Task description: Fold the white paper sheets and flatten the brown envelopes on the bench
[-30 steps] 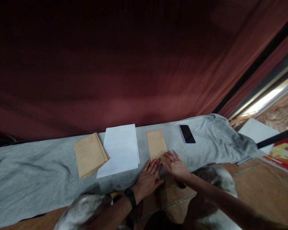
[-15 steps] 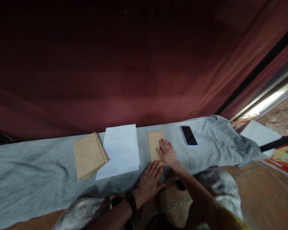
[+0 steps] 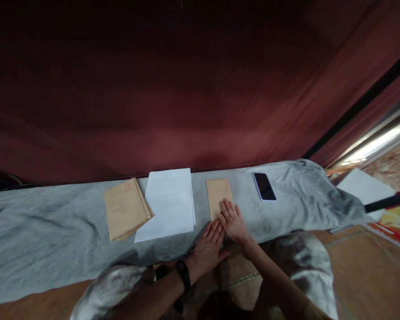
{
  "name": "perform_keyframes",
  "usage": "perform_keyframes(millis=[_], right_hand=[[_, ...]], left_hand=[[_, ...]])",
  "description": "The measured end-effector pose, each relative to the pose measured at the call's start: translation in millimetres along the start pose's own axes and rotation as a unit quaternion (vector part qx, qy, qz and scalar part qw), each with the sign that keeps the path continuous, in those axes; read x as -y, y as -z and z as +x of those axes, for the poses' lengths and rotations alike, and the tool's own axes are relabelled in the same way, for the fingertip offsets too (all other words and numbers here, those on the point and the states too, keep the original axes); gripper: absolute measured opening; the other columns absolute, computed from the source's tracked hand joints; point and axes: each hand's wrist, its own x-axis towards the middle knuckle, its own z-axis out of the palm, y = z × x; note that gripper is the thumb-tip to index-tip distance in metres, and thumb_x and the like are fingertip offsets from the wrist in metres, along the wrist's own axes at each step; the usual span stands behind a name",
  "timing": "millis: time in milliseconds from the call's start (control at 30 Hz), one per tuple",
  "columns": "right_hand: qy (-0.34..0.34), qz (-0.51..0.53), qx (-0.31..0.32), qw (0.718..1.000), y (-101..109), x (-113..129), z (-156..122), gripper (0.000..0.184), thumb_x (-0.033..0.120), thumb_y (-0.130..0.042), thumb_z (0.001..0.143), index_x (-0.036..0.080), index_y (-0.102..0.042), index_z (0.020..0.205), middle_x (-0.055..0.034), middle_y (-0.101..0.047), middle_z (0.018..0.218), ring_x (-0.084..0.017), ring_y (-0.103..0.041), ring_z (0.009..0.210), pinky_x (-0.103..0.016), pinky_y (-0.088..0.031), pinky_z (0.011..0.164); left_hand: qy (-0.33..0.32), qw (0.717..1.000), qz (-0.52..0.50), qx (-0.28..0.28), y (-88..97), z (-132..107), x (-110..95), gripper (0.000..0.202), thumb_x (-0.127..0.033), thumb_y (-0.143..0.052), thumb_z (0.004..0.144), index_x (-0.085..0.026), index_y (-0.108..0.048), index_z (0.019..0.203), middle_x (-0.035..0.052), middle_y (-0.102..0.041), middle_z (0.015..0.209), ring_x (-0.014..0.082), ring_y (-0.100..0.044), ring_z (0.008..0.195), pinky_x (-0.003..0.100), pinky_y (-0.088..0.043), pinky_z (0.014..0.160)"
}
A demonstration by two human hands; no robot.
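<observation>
The left hand and right hand lie flat, outstretched, on an envelope; a phone lies right of them.

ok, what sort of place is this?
Likely a makeshift workspot, perhaps in a home; can't be certain. Signs: a rumpled gray cloth spread as the work surface, a dark red backdrop behind it, and a tiled floor.

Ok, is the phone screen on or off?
It looks off: the phone screen is facing up and plain black, with nothing lit on it.
</observation>
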Motion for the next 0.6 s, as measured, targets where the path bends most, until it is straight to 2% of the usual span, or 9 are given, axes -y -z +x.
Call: perform_keyframes(millis=[100,167,300,433,600], right_hand=[[-0.028,0.003,-0.027,0.999,4,-1,-17,0.053,0.033,-0.035,0.104,0.012,-0.039,0.152,-0.0147,-0.040,0.158,-0.027,-0.036,0.145,-0.045,-0.027,0.117],[-0.073,0.008,-0.043,0.996,9,-7,-22,0.050,0.031,-0.038,0.103,0.011,-0.045,0.148,-0.0162,-0.048,0.152,-0.028,-0.044,0.139,-0.044,-0.034,0.112],[-0.184,0.036,-0.024,0.982,22,-15,-23,0.041,0.031,-0.045,0.100,0.013,-0.058,0.135,-0.0162,-0.067,0.121,-0.028,-0.062,0.110,-0.039,-0.046,0.095],[-0.244,0.106,0.013,0.964,29,-16,-13,0.031,0.029,-0.050,0.096,0.015,-0.063,0.120,-0.0127,-0.069,0.102,-0.025,-0.066,0.096,-0.032,-0.048,0.086],[-0.277,0.172,-0.002,0.945,32,-13,-7,0.019,0.023,-0.048,0.092,0.019,-0.066,0.097,-0.0097,-0.070,0.093,-0.023,-0.068,0.090,-0.031,-0.049,0.084]], left_hand=[[-0.007,1.000,-0.007,-0.004,0.2,0,2,0.078,-0.067,-0.037,0.096,-0.012,-0.039,0.152,0.0132,-0.037,0.161,0.0274,-0.028,0.151,0.045,-0.022,0.124],[-0.006,1.000,-0.007,-0.011,-1.6,0,2,0.077,-0.066,-0.038,0.096,-0.014,-0.037,0.154,0.0118,-0.034,0.162,0.0271,-0.028,0.151,0.045,-0.024,0.123],[0.000,1.000,0.004,-0.018,-6.3,-2,2,0.082,-0.065,-0.046,0.094,-0.013,-0.033,0.155,0.0135,-0.031,0.163,0.0282,-0.026,0.152,0.046,-0.024,0.123],[-0.003,1.000,0.015,-0.018,-7.6,-2,2,0.081,-0.058,-0.053,0.092,-0.014,-0.031,0.156,0.0132,-0.028,0.165,0.0279,-0.025,0.152,0.045,-0.025,0.123],[-0.003,0.999,0.037,-0.026,-6.8,-1,2,0.076,-0.044,-0.059,0.090,-0.014,-0.033,0.155,0.0131,-0.029,0.164,0.0282,-0.027,0.151,0.046,-0.028,0.122]])
